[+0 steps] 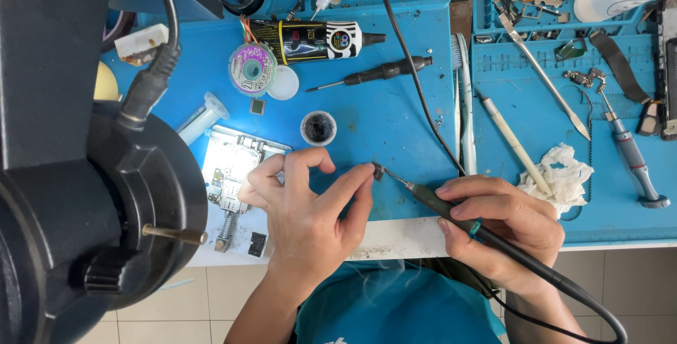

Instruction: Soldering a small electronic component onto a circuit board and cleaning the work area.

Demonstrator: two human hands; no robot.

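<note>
**A:** Head view's half eaten by the black microscope [84,175] on the left, which covers part of the lit circuit board [233,175]. Anyone make out the chip?

**B:** Barely. Left hand [303,210] pinches a tiny dark chip [379,172] at its fingertips, near the blue mat's [395,118] front edge. Right hand [501,224] is wrapped round the soldering iron [437,203], tip touching the chip. Open mat just behind them.
</note>
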